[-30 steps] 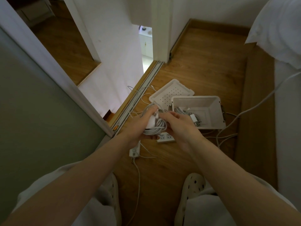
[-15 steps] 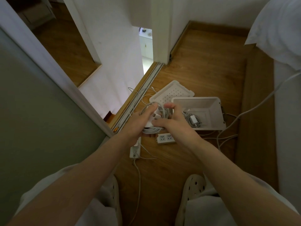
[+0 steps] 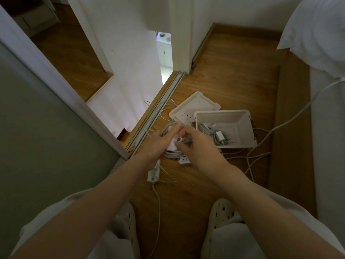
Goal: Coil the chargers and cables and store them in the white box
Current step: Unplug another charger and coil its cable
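Above the wooden floor, my left hand (image 3: 158, 143) grips a white charger brick with its grey-white cable coiled around it (image 3: 172, 151). My right hand (image 3: 197, 144) pinches the cable's end at the coil, by the brick. Just to the right stands the open white box (image 3: 242, 118), which holds a coiled cable with a small charger (image 3: 217, 135). The box's perforated lid (image 3: 194, 109) lies behind it, partly under the box.
A white power strip (image 3: 184, 158) lies on the floor under my hands; another plug block (image 3: 153, 174) with a trailing cord lies nearer me. Loose white cables (image 3: 257, 152) run right toward the bed (image 3: 328, 118). A sliding-door track (image 3: 160, 113) runs on the left. My slippers (image 3: 222, 212) are below.
My right hand has shifted from the side of the coil to its top, now pinching the cable end. The coil stays in my left hand; the view has moved slightly.
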